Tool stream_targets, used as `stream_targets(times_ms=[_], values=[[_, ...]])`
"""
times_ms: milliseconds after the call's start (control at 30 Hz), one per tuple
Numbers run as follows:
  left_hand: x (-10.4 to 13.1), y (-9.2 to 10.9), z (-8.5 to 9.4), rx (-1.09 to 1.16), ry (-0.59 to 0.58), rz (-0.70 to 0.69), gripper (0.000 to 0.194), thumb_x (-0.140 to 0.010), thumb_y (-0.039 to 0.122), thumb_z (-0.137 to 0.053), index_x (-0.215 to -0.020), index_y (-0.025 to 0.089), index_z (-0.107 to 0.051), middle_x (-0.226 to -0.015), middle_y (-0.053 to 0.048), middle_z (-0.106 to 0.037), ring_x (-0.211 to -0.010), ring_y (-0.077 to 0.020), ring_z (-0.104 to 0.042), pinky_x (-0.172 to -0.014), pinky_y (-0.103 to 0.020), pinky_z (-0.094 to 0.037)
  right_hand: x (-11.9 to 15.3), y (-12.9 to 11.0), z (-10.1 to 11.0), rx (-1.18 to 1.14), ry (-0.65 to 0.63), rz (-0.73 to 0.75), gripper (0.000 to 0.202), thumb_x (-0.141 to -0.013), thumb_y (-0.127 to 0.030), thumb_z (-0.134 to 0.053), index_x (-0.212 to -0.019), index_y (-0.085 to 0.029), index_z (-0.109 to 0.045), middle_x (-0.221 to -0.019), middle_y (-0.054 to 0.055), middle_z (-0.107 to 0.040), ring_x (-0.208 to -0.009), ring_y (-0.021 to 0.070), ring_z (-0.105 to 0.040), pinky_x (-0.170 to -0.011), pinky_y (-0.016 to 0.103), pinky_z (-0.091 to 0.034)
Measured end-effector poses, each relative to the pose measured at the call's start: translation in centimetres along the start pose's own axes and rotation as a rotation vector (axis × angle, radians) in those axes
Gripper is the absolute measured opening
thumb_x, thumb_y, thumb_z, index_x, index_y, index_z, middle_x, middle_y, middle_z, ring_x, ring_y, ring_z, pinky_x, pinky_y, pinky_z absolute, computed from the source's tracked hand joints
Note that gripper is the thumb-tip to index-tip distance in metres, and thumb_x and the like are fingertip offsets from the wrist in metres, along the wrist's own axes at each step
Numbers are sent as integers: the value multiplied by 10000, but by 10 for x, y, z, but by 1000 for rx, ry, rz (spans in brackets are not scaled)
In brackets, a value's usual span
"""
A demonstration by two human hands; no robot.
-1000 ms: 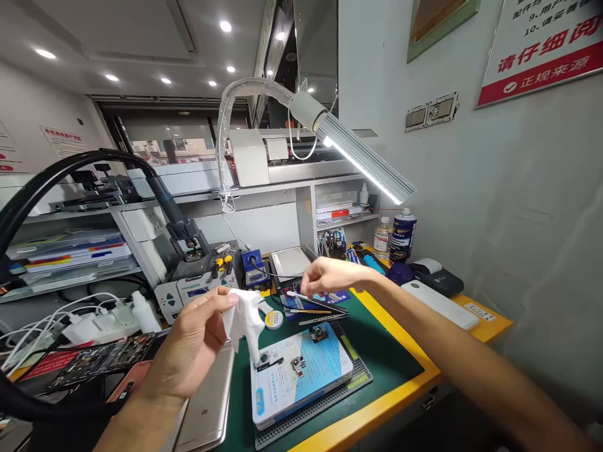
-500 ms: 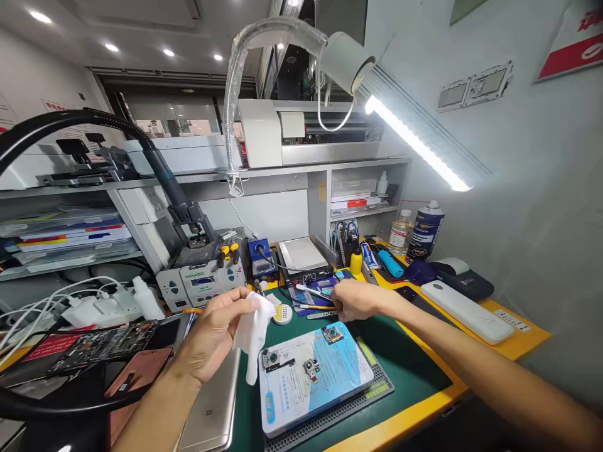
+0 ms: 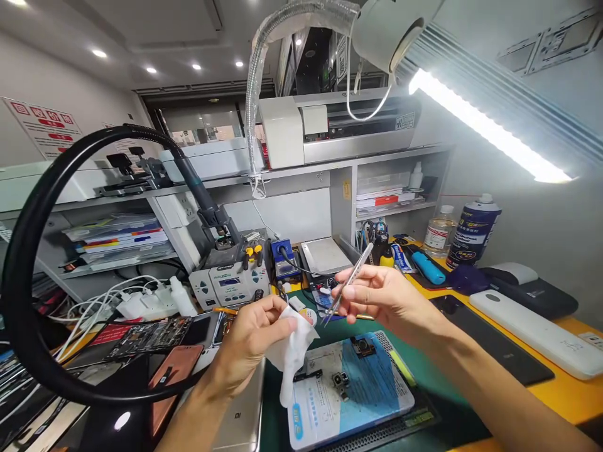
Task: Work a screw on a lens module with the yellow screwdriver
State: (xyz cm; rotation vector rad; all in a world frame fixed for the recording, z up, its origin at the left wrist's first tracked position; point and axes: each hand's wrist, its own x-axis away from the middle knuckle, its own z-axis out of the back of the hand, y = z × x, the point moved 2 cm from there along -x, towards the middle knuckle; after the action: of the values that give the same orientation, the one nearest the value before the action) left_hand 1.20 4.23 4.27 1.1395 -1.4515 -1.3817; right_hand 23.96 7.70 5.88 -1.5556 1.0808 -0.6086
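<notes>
My left hand (image 3: 257, 336) pinches a white wipe (image 3: 288, 351) that hangs down over the near-left corner of a blue and white box (image 3: 362, 402). In my right hand (image 3: 377, 294) is a pair of metal tweezers (image 3: 349, 282), its tips pointing down and left, close to the wipe but apart from it. On the box lid lie small camera modules: one (image 3: 362, 346) near the far edge, another (image 3: 340, 380) around the middle, and a third at the left, partly covered by the wipe.
A silver phone (image 3: 238, 408) lies left of the box on the green mat (image 3: 452, 408). Circuit boards (image 3: 151, 336) and a black hose (image 3: 28, 251) take up the left side. A soldering station (image 3: 230, 282) stands behind. At right are a black phone (image 3: 499, 339) and a spray can (image 3: 473, 232).
My right hand has come up from the tools behind the box and now holds tweezers near the wipe. My left hand still holds the wipe. The view has shifted.
</notes>
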Motion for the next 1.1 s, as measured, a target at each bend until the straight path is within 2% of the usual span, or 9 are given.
stream_targets(times_ms=[167,433,533,733,1100], values=[[5,1,-4,-60,-34,-37,339,-759,407,-808,-791,145,-596,-728,3,-667,-645,-87,-537,-621,-200,-391,2,3,-16,41,55,144,253,-762,-278,-857,-937,-158,-720,-807,58,-779,-712,186,-743,-666,287,-595],[12,2,-5,-121,-32,-52,322,-778,419,-782,-811,151,-606,-776,-18,-671,-684,-110,-544,-635,-222,-391,2,2,-22,34,-6,107,229,-777,-258,-849,-920,-138,-717,-733,46,-771,-651,155,-730,-639,259,-590],[13,2,-3,-127,-23,-50,327,-774,428,-781,-817,154,-607,-747,-8,-638,-683,-118,-551,-636,-235,-390,1,1,-22,40,1,93,228,-769,-249,-853,-909,-134,-714,-725,44,-768,-632,147,-721,-634,260,-589],[14,5,1,-140,-8,-51,344,-769,438,-786,-815,145,-612,-759,-27,-664,-694,-130,-562,-650,-247,-389,3,3,-22,41,-3,78,264,-745,-276,-867,-899,-131,-707,-716,51,-764,-631,163,-718,-631,283,-586],[13,5,-1,-56,32,-28,328,-771,426,-791,-835,137,-649,-724,-23,-689,-621,-115,-570,-610,-235,-408,8,1,-23,59,50,137,236,-770,-283,-847,-905,-150,-706,-710,49,-771,-639,166,-722,-621,272,-585]])
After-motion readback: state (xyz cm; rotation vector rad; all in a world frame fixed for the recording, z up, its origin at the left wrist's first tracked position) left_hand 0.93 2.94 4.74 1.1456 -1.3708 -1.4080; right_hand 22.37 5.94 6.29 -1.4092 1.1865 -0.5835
